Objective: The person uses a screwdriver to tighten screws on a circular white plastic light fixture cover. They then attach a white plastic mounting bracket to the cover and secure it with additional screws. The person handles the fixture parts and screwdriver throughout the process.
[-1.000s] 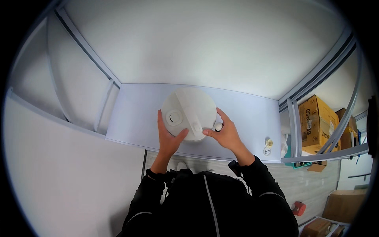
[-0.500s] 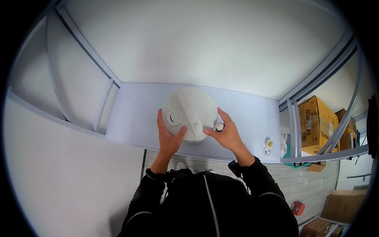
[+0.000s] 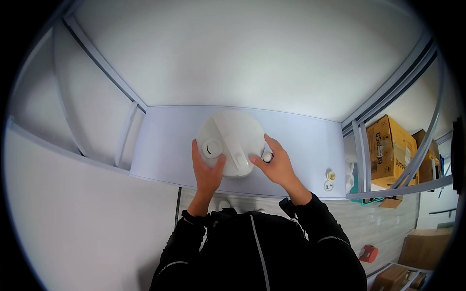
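Observation:
A white round appliance stands on the white table in front of me. A raised band crosses its top, and a round cap with a dark curved mark sits on the left part. My left hand grips the left near side, its thumb on the top and its fingers round the edge. From the right, my right hand holds the other side, thumb against the end of the band. A small white round part shows between that thumb and forefinger; whether it is attached to the appliance I cannot tell.
On the table's right part lie a small yellowish round item and a white disc with holes. Metal frame bars stand at the right. Beyond them are cardboard boxes; a red object lies on the floor.
My view has shifted slightly. Both hands stay on the appliance, which has not visibly moved on the table; less of the gap around the small white part shows by my right hand.

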### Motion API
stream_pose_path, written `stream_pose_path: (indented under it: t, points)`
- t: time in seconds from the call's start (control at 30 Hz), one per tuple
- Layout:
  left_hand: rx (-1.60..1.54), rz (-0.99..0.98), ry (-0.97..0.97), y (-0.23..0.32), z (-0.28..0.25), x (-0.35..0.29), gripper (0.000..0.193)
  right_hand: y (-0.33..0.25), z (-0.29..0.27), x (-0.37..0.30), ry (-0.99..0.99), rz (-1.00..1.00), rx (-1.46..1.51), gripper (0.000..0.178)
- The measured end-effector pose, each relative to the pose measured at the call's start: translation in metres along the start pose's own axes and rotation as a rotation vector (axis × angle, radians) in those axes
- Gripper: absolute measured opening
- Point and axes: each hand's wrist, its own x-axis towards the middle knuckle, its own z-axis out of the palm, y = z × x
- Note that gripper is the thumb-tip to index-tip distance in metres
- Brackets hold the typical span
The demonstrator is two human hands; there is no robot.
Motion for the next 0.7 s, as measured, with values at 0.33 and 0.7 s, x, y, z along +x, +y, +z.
stream_pose_path:
  t: [0.33,0.7]
  points:
    - [-0.068,-0.059,-0.02,-0.001,0.001,-0.006,0.101,0.002,0.001,-0.004,-0.004,0.057,0.066,0.091]
    - [-0.072,-0.023,-0.044,-0.004,0.0,-0.004,0.1,-0.005,-0.002,-0.005,0.02,0.076,0.14,0.076]
